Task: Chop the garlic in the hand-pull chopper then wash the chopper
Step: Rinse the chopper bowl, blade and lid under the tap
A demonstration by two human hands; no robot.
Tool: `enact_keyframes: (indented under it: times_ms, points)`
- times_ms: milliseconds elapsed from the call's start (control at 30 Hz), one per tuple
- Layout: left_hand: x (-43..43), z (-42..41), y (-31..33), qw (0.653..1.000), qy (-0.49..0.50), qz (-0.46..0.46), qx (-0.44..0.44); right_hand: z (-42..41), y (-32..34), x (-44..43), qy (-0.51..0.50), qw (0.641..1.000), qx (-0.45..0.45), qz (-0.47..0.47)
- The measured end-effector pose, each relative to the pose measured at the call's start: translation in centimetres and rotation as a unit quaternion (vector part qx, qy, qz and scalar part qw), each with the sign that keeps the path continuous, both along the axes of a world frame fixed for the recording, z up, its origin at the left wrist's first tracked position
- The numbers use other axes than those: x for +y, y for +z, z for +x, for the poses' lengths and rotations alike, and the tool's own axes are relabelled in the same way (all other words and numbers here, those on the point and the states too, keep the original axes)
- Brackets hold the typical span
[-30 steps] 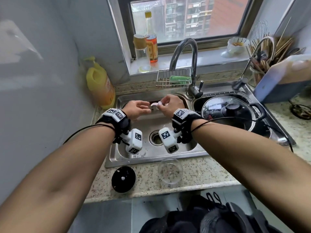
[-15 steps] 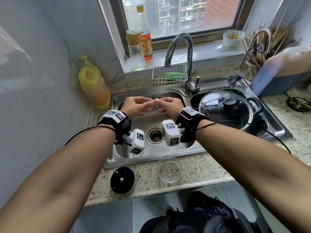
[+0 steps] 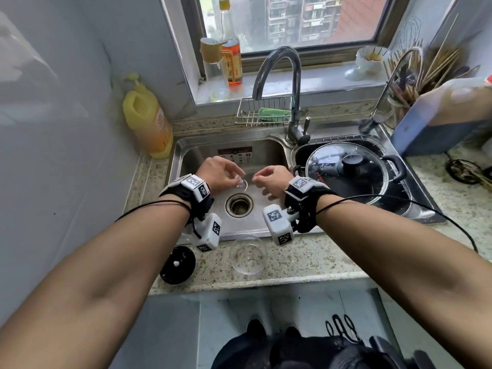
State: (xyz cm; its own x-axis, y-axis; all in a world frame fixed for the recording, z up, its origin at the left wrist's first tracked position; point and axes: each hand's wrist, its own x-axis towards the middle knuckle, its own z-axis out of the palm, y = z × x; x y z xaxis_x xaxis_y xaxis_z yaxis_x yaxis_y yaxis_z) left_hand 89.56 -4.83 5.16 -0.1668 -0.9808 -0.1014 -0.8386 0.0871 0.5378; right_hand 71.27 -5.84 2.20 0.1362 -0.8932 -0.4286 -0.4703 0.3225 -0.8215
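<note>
Above the drain (image 3: 238,205), the left hand (image 3: 218,174) is pinching the chopper blade (image 3: 240,182), which could slip and cut; the right hand (image 3: 271,181)'s grasp cannot be told.

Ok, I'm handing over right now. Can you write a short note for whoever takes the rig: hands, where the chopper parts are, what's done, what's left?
Left hand: pinches a small pale blade piece over the sink, near the drain.
Right hand: just beside it, fingers curled; can't tell if it holds anything.
Clear bowl: upright on the counter in front of the sink. Black lid: flat on the counter, left of the bowl.
Done: chopper is taken apart.
Left: probably finish the blade piece, then wash bowl and lid; no water is visibly running from the tap.
</note>
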Motion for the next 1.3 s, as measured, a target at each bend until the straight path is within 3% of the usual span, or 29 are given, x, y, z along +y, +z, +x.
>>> enact_keyframes:
  times_ms: [100,267,400,533,667,833,933,1067,1300]
  points:
    - [2.0,-0.7,-0.5,1.0,0.009,0.0,0.022,-0.6,-0.5,1.1,0.029,0.999,-0.009,-0.01]
    - [5.1,-1.5,-1.6,0.998,0.026,0.026,0.056,-0.9,-1.2,3.2,0.103,0.986,0.023,-0.132]
    - [6.6,-2.1,-1.9,1.0,0.015,0.011,0.023,-0.3,-1.6,4.7,0.147,0.973,0.061,-0.17]
    - [7.7,-2.3,-2.2,0.999,-0.015,-0.015,-0.048,-0.1,-2.2,5.6,0.141,0.973,0.098,-0.152]
    - [8.1,-2.2,-2.5,0.991,-0.075,-0.024,-0.107,-0.2,-2.4,5.8,0.128,0.984,0.075,-0.103]
    - [8.8,-1.4,-2.8,0.997,-0.043,0.058,-0.011,-0.1,-2.5,6.2,0.133,0.984,0.077,-0.095]
    - [9.4,-0.4,-3.4,0.996,0.007,0.086,0.005,0.1,-2.9,6.6,0.149,0.977,0.106,-0.106]
    - [9.7,0.8,-4.9,0.992,0.059,0.112,-0.015,0.5,-3.1,7.2,0.264,0.944,0.129,-0.148]
    - [9.9,1.2,-6.9,0.987,0.065,0.145,0.004,0.7,-4.1,8.2,0.418,0.839,0.22,-0.269]
